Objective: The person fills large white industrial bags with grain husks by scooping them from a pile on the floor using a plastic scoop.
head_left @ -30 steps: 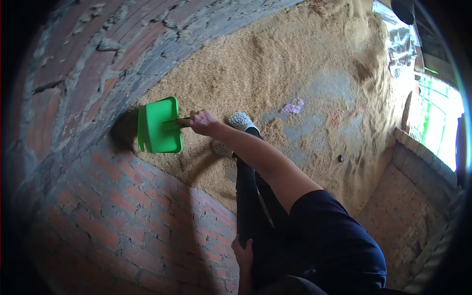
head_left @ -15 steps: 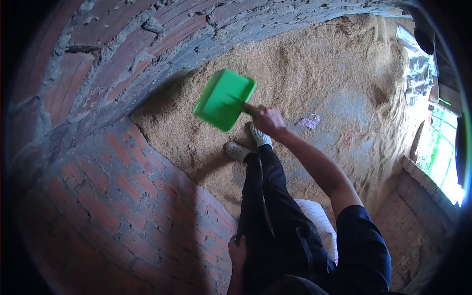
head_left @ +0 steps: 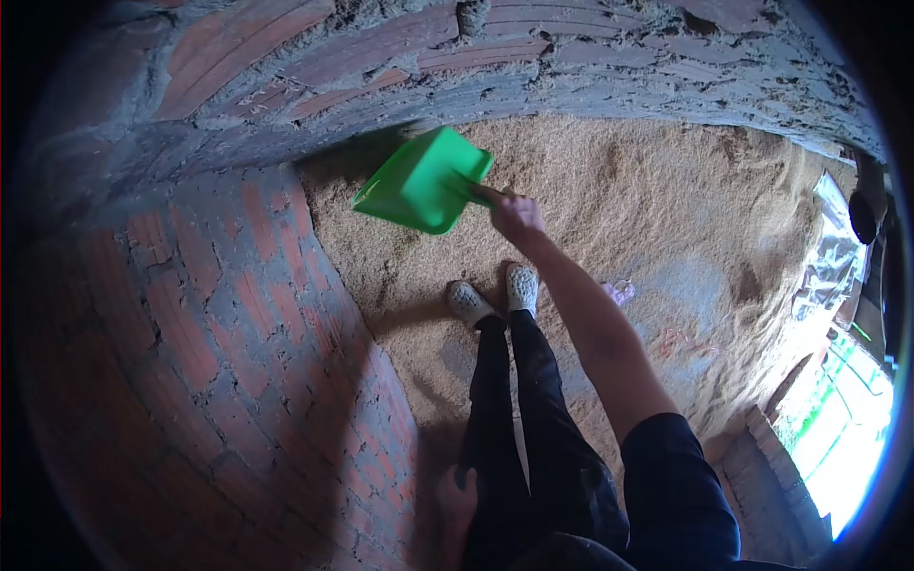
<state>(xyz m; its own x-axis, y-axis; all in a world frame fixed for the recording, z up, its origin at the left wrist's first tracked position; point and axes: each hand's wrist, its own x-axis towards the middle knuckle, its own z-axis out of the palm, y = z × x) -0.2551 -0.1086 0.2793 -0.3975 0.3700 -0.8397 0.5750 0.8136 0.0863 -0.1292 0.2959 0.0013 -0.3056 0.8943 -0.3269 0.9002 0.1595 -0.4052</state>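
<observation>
Half a second on, has swung the green scoop (head_left: 424, 181) nearer the walled corner of the floor (head_left: 690, 285), putting its lip over tan grains (head_left: 590, 181). Clamps its handle (head_left: 483, 194) in the right hand (head_left: 517, 216); has the left hand (head_left: 459, 495) beside dark trousers (head_left: 545, 381), cannot tell how closed. Shows no readable lettering.

Glare burns out the opening (head_left: 843, 433) at right, shadow dims the lower-left brickwork (head_left: 190, 400), and curved edges blacken.
</observation>
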